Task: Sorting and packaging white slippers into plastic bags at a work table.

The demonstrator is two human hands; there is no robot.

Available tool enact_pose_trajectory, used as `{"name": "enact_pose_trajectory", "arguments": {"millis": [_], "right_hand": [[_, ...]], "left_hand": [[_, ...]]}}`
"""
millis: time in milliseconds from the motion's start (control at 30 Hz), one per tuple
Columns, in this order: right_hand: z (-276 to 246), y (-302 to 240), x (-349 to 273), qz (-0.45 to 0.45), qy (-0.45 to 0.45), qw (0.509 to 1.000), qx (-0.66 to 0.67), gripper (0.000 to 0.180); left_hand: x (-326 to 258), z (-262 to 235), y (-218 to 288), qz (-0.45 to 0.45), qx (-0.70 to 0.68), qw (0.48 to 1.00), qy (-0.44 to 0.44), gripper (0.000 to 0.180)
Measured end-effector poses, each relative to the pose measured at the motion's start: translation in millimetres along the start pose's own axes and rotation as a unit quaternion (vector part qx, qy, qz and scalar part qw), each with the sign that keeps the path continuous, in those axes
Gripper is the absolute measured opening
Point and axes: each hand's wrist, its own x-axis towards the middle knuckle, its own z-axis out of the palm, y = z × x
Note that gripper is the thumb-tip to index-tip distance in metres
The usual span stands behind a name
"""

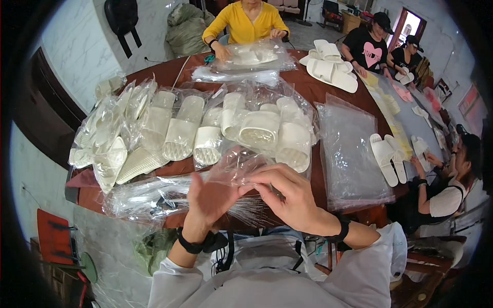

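Observation:
A clear plastic bag (237,168) is between my hands above the table's near edge. My left hand (211,201) has its thumb stretched up, apart from the fingers, which show blurrily through the film; whether they are inside the bag or behind it I cannot tell. With thumb and fingers pinched together, my right hand (288,197) grips the bag's edge. Just beyond lie several white slippers in clear bags, among them one slipper (208,146). Under my left hand, a bundle of thin clear plastic strips (149,197) lies along the table edge.
On the brown table cover (321,87), a stack of flat clear bags (352,154) lies right of the slippers. Unbagged white slippers (389,159) rest farther right; more white slippers (331,66) are piled beyond. A person in yellow (251,23) handles a bag opposite; several people work at right.

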Motion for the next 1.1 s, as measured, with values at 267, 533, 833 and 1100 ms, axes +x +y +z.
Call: {"name": "enact_pose_trajectory", "arguments": {"millis": [267,533,833,1100], "right_hand": [[27,-18,-13,0.08,-0.157,0.976,0.125,0.024],[-10,12,-37,0.146,-0.041,0.986,0.063,0.013],[-28,89,-42,0.202,0.034,0.978,-0.028,0.013],[-29,99,-63,0.24,0.071,0.968,-0.012,0.016]], "left_hand": [[-14,12,1,0.067,0.171,0.955,0.231,0.045],[-33,-16,-7,0.095,0.141,0.928,0.332,0.06],[-14,-11,-60,0.034,0.236,0.904,0.354,0.071],[33,3,25,0.153,0.397,0.881,0.206,0.047]]}}
